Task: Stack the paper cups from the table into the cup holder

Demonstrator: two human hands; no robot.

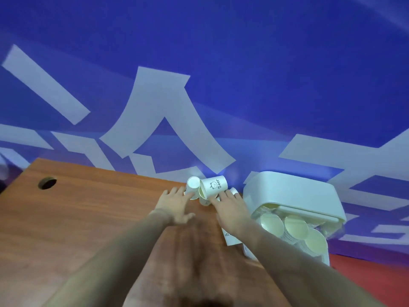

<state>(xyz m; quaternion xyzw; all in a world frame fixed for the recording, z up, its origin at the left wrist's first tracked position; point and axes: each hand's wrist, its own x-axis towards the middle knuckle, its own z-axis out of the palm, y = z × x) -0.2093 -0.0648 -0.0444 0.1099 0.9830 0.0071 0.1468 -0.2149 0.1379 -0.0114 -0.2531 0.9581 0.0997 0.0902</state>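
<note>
At the frame's centre, a cluster of tipped paper cups (pixel 213 185) lies on the wooden surface (pixel 88 218), left of the cup holder (pixel 294 193). Left hand (pixel 177 203) and right hand (pixel 231 207) are spread, fingers straight, brushing the cups; nothing is gripped. Light and crushable, the cups are best held gently by the sidewall.

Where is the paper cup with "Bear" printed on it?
In the head view, the Bear cup lies tipped at the table's far edge, between another cup and the cup holder.
</note>
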